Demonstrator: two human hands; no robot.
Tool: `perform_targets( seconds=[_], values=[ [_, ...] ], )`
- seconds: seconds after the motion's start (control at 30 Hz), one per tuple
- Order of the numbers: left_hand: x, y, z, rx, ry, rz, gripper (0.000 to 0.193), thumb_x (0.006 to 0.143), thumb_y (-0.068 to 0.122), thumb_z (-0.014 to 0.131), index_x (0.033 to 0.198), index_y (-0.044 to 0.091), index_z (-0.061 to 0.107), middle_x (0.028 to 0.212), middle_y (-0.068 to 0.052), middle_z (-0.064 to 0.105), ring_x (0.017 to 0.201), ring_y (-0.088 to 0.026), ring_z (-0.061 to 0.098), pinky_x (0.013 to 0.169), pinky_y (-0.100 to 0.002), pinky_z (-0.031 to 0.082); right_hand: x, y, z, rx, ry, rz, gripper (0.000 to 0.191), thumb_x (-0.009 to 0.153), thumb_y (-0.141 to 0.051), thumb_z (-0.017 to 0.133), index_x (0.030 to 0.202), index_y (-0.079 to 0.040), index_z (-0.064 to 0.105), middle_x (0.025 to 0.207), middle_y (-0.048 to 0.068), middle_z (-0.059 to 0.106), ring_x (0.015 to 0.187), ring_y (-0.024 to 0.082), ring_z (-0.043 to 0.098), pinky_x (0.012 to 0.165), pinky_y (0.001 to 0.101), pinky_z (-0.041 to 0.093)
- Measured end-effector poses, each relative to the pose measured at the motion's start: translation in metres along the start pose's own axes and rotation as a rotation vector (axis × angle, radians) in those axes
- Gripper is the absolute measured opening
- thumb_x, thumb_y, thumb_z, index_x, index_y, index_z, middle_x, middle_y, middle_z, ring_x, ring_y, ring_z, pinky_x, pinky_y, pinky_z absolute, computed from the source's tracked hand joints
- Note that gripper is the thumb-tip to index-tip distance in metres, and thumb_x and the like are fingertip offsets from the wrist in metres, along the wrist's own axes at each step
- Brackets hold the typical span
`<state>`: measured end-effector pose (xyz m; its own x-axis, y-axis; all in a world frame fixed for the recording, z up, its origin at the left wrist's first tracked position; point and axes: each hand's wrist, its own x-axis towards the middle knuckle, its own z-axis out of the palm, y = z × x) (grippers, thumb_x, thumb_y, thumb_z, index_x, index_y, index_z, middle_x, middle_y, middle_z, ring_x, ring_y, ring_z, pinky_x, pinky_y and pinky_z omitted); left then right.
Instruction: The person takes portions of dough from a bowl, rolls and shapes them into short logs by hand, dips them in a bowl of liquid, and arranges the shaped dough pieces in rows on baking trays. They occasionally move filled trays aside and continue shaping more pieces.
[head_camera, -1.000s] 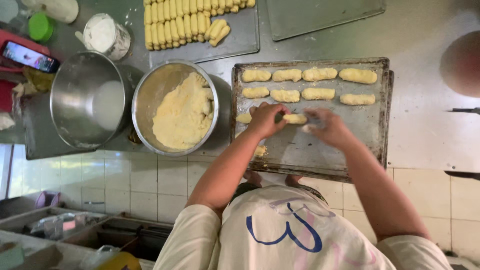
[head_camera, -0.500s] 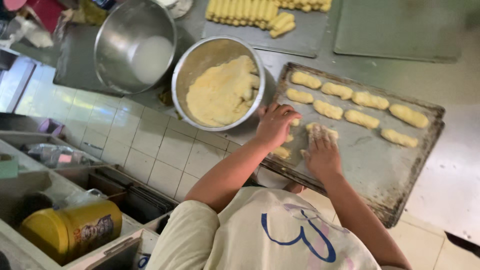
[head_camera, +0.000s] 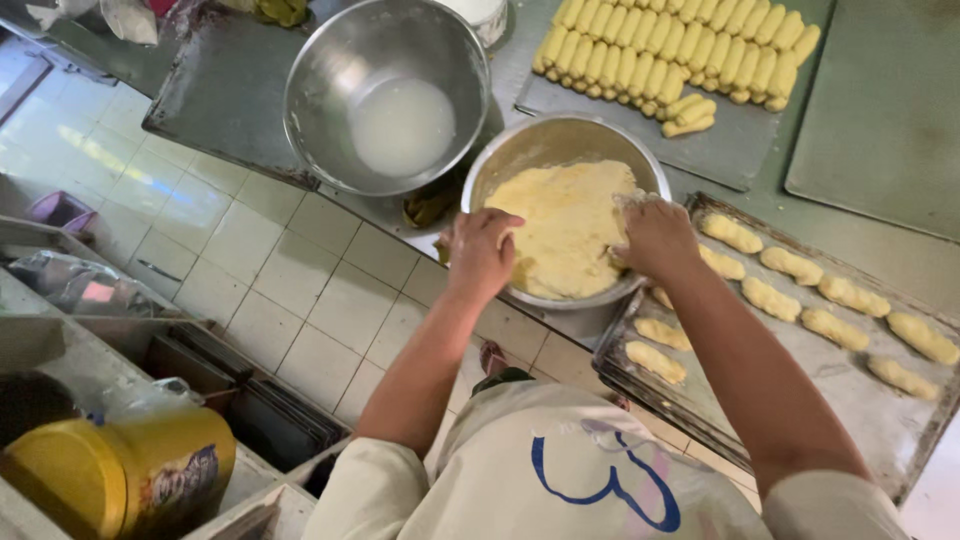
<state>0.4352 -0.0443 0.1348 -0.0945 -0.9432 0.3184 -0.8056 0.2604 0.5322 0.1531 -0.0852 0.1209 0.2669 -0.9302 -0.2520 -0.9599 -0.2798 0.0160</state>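
Two forearms outstretched, left hand (head_camera: 482, 250), right hand (head_camera: 655, 238) in dough bowl (head_camera: 520, 150)

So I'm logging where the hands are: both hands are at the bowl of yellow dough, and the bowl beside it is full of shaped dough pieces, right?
Not quite. In the head view, the left hand and right hand are at the bowl of yellow dough, but the bowl beside it holds a pale, cloudy liquid, not shaped pieces. Those lie on the trays.
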Motion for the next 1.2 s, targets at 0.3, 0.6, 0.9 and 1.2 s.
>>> perform_targets(
  seconds=[0.3,0.6,0.9,1.2],
  values=[
    [0.017,-0.048,-0.015,-0.192,-0.047,0.078,0.024,0.085,0.011,0.072,0.105,0.024,0.075,0.111,0.005,0.07,0.108,-0.025,0.058,0.089,-0.047,0.037,0.056,-0.011,-0.001,0.064,-0.32,0.276,0.062,0.089,-0.062,0.068,0.133,-0.018,0.068,0.137,0.016,0.066,0.127,0.033,0.062,0.101,0.0513,0.051],
    [0.04,-0.068,-0.005,-0.208,-0.055,0.027,0.035,0.086,0.012,0.071,0.12,0.022,0.071,0.131,-0.003,0.059,0.119,-0.034,0.053,0.094,-0.049,0.038,0.065,-0.029,0.034,0.363,-0.028,0.44,0.061,0.093,-0.044,0.068,0.149,-0.024,0.056,0.142,0.02,0.059,0.134,0.04,0.054,0.11,0.0502,0.043],
    [0.006,-0.122,0.04,-0.665,-0.441,-0.752,0.053,0.097,0.01,0.054,0.15,0.013,0.049,0.098,-0.009,0.066,0.074,-0.023,0.067,0.069,-0.04,0.059,0.093,-0.031,0.07,1.025,-0.005,0.57,0.099,0.097,-0.044,0.078,0.157,0.0,0.013,0.154,0.029,0.037,0.141,0.038,0.041,0.113,0.0383,0.036],
    [-0.026,-0.148,0.063,-1.027,-0.559,-0.85,0.042,0.101,0.01,0.055,0.141,0.003,0.044,0.093,-0.009,0.064,0.07,-0.013,0.065,0.066,-0.035,0.063,0.074,-0.024,0.038,1.181,-0.321,0.787,0.074,0.101,-0.048,0.052,0.166,-0.028,0.023,0.165,0.015,0.04,0.139,0.034,0.052,0.108,0.0544,0.046]
  ],
)
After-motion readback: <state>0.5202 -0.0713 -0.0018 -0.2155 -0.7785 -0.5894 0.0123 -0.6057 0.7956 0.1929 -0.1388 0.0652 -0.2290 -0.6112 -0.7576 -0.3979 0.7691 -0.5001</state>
